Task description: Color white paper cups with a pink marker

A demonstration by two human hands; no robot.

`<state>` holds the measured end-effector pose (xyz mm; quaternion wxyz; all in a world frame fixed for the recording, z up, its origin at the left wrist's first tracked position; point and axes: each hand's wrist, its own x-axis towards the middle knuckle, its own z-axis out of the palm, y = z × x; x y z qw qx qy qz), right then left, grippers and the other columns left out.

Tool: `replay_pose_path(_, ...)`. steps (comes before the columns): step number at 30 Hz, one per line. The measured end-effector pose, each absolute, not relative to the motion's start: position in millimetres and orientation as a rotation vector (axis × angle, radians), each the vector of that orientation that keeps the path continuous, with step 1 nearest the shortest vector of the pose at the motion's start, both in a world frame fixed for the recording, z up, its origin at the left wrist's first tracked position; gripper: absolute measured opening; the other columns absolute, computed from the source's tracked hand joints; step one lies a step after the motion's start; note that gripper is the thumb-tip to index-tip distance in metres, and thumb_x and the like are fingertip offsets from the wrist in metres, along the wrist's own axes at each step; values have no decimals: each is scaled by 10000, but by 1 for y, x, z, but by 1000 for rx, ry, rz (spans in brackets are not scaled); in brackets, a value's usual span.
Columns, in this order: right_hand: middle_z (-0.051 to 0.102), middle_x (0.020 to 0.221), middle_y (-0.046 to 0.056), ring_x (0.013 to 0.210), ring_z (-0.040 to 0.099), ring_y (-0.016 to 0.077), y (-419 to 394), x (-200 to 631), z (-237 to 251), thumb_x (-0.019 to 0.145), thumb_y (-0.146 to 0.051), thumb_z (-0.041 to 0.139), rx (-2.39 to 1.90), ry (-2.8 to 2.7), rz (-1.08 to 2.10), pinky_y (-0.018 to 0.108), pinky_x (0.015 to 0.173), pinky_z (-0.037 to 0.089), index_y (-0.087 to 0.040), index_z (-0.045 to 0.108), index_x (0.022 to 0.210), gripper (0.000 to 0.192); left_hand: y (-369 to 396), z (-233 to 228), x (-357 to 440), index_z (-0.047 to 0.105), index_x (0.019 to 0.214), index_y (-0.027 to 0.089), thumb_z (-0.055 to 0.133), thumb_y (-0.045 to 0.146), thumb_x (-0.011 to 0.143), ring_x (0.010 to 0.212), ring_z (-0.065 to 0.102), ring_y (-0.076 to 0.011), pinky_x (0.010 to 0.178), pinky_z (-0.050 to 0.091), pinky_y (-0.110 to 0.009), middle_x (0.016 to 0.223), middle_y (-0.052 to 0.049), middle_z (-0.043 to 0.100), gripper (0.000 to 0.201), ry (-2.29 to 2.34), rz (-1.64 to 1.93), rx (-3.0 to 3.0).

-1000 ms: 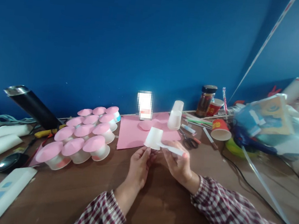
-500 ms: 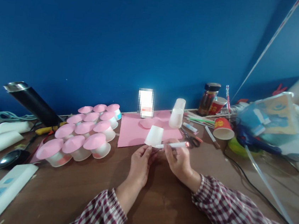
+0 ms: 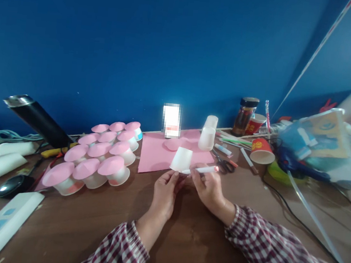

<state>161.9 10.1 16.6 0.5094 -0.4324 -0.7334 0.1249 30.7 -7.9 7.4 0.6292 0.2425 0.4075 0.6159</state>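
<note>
A: Far left?
B: Power strip (image 3: 4,222), one, near edge. Mouse (image 3: 14,187), black, beyond it. Flask (image 3: 40,122), black, leaning, farther off.

A: Next to the right?
B: Cups with pink paper tops (image 3: 111,166), twelve, standing in close rows.

A: Centre?
B: Left hand (image 3: 164,193), thumb and fingers clamped on the near edge of a white cup (image 3: 181,159). The cup is held in front of a pink sheet (image 3: 154,158), left of the right hand (image 3: 209,192).

A: State of that right hand?
B: Fingers pinched on a white pen (image 3: 203,170) with a reddish end pointing right. Its left end is at the white cup's near edge; whether they touch, cannot tell.

A: Right side?
B: Scissors (image 3: 227,166), just beyond the right hand. Jar (image 3: 246,117), dark-lidded, upright, far. Red paper cup (image 3: 261,150), one, on its side, mouth facing near.
</note>
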Motion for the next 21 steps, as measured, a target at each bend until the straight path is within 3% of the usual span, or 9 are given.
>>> replay_pose_path(21,668,724,38,643,618,153,11,163,17,911,-272,460,-1078,-1800,264,235,645,482,-181,612,840,191,-9,6,31,667,830,138,722,328,675,841,648,-158,737,482,-255,890,-72,706,251,959,1394,585)
